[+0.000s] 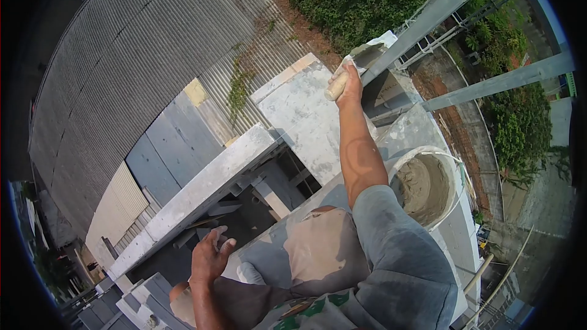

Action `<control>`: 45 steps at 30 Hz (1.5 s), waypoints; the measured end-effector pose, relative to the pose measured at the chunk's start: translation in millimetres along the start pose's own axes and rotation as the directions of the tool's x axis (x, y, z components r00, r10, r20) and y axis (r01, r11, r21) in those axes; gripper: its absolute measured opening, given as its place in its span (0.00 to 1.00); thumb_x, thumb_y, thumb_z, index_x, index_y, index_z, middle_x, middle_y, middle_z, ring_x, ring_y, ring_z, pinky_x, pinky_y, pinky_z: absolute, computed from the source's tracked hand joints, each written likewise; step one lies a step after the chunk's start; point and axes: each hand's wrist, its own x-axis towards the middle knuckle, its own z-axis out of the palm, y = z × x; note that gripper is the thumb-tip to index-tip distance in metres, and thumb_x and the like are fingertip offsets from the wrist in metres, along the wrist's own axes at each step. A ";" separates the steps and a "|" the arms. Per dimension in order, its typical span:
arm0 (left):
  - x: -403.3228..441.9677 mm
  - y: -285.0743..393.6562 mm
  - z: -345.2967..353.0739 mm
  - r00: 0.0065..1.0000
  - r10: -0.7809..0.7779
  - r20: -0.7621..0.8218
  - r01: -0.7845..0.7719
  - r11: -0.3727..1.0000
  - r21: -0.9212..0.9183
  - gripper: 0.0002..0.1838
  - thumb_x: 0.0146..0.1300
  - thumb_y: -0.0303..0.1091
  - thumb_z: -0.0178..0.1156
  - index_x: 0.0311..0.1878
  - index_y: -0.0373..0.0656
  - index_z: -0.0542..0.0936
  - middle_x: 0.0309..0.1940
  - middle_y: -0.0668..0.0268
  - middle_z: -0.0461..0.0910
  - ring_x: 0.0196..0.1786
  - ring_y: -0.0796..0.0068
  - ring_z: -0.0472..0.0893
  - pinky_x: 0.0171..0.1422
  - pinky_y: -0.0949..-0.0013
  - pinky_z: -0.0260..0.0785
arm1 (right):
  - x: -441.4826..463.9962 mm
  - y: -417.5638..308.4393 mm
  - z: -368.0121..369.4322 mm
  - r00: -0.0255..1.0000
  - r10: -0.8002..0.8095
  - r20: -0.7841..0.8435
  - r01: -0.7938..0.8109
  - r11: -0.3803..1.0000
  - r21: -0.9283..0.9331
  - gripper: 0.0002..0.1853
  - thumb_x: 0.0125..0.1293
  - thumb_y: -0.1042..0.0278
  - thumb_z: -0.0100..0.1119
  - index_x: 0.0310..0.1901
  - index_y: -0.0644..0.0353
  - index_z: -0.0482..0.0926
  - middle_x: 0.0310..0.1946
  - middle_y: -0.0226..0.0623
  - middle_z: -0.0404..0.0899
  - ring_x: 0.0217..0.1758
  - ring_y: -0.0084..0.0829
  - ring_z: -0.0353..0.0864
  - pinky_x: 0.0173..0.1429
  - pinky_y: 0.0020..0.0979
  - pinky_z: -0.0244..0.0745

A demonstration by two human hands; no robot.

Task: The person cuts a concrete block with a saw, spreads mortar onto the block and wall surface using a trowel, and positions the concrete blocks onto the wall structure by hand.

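My right hand (350,84), arm stretched forward, is closed around the pale, rounded handle of a trowel (335,90). Just beyond its fingers, against a slanting metal post (437,15), is a grey, mortar-smeared surface with white edges (369,54); I cannot tell how much of it is the trowel's blade. My left hand (211,255) hovers over the opening beside the wall, empty, its fingers loosely bent and apart. By my right upper arm stands a white bucket (455,190) with wet grey mortar (420,188) inside.
A narrow whitish wall top (208,174) runs diagonally past a deep opening (251,214). Beyond lies a corrugated roof (153,43). A second metal post (501,80) crosses at right, above a drop to the ground. Pale slabs (312,122) surround my knees.
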 end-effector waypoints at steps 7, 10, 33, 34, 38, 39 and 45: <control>1.6 1.4 1.2 1.000 -0.016 0.018 0.016 1.000 -0.007 0.23 0.62 0.42 0.65 0.57 0.40 0.78 0.42 0.53 0.85 0.45 0.55 0.85 0.51 0.60 0.76 | -14.1 -1.6 -39.2 0.976 0.047 0.213 -0.068 0.993 0.093 0.24 0.60 0.51 0.66 0.53 0.54 0.74 0.27 0.32 0.71 0.26 0.30 0.75 0.30 0.34 0.74; 2.1 2.5 1.1 1.000 0.016 -0.003 -0.016 1.000 -0.002 0.23 0.62 0.42 0.65 0.57 0.40 0.78 0.41 0.53 0.85 0.44 0.55 0.85 0.50 0.61 0.76 | -18.4 -2.9 -44.8 0.984 0.055 0.168 -0.057 0.998 0.007 0.24 0.61 0.52 0.65 0.54 0.55 0.74 0.25 0.32 0.71 0.27 0.30 0.76 0.30 0.35 0.74; 7.6 12.5 -3.5 0.992 0.129 -0.012 -0.130 0.990 -0.061 0.23 0.62 0.41 0.65 0.57 0.39 0.78 0.43 0.52 0.84 0.46 0.55 0.85 0.51 0.61 0.75 | 5.4 -79.5 61.9 0.999 -0.039 0.011 -0.004 -0.367 -0.930 0.23 0.60 0.60 0.50 0.52 0.61 0.83 0.58 0.47 0.79 0.64 0.46 0.77 0.66 0.40 0.70; 8.5 12.5 -3.5 0.989 0.145 -0.013 -0.146 0.988 -0.058 0.23 0.62 0.41 0.65 0.58 0.39 0.77 0.43 0.52 0.84 0.46 0.55 0.85 0.51 0.61 0.75 | 2.2 -78.2 60.3 0.999 -0.031 0.024 0.010 -0.378 -0.926 0.23 0.61 0.59 0.48 0.51 0.61 0.83 0.58 0.48 0.78 0.64 0.46 0.76 0.65 0.41 0.69; 9.9 12.2 -4.1 0.986 0.165 0.005 -0.165 0.984 -0.064 0.24 0.63 0.43 0.65 0.58 0.39 0.77 0.42 0.52 0.84 0.44 0.56 0.85 0.50 0.61 0.75 | -24.6 -76.0 54.7 1.000 0.028 0.012 0.021 -0.368 -0.930 0.22 0.62 0.59 0.46 0.50 0.62 0.83 0.57 0.49 0.79 0.63 0.47 0.77 0.65 0.41 0.70; 10.5 13.1 -5.3 0.986 0.166 0.015 -0.165 0.985 -0.056 0.24 0.63 0.43 0.65 0.58 0.39 0.77 0.42 0.52 0.84 0.44 0.56 0.84 0.49 0.61 0.75 | -35.9 -74.1 54.6 1.000 -0.007 -0.021 -0.022 -0.303 -0.953 0.22 0.61 0.59 0.48 0.48 0.63 0.84 0.56 0.51 0.80 0.62 0.48 0.78 0.63 0.41 0.71; 14.3 6.1 -5.4 0.980 0.197 0.017 -0.196 0.979 -0.050 0.25 0.63 0.45 0.64 0.58 0.40 0.77 0.41 0.52 0.84 0.42 0.56 0.84 0.48 0.61 0.75 | -73.5 -60.9 44.1 0.996 -0.072 -0.059 -0.069 -0.151 -0.986 0.22 0.57 0.62 0.52 0.48 0.68 0.83 0.53 0.57 0.80 0.59 0.49 0.80 0.62 0.42 0.74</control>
